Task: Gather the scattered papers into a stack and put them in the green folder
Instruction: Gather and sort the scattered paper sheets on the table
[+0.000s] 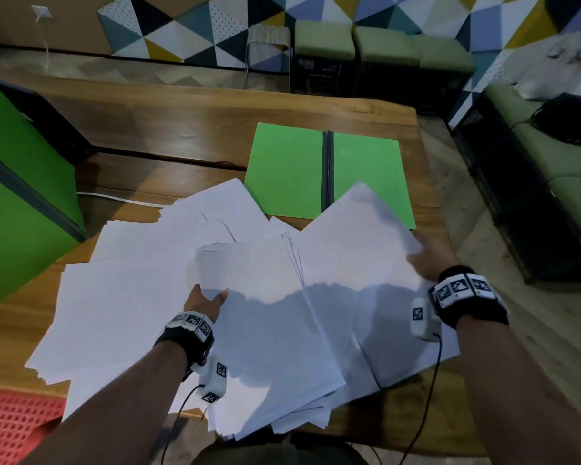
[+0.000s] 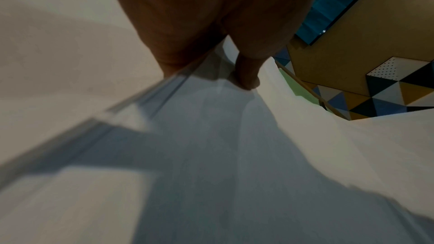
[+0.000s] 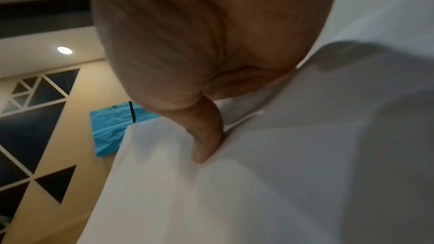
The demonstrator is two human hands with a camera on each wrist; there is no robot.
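Several white papers (image 1: 141,297) lie fanned over the near half of the wooden table (image 1: 182,129). The green folder (image 1: 289,169) lies open and flat just beyond them, its dark spine in the middle. My left hand (image 1: 205,302) grips the near edge of a lifted, curling sheet (image 1: 222,263), thumb on top; the left wrist view shows the thumb (image 2: 246,73) pressed on paper (image 2: 211,155). My right hand (image 1: 430,260) holds the right edge of a raised sheet (image 1: 359,226), with the thumb (image 3: 209,140) pinching paper (image 3: 305,155) in the right wrist view.
A green panel (image 1: 17,182) stands at the table's left edge. A white cable (image 1: 114,198) runs across the table behind the papers. A red mesh seat (image 1: 10,421) sits at the lower left. Olive stools (image 1: 326,38) and a bench (image 1: 557,156) line the floor beyond.
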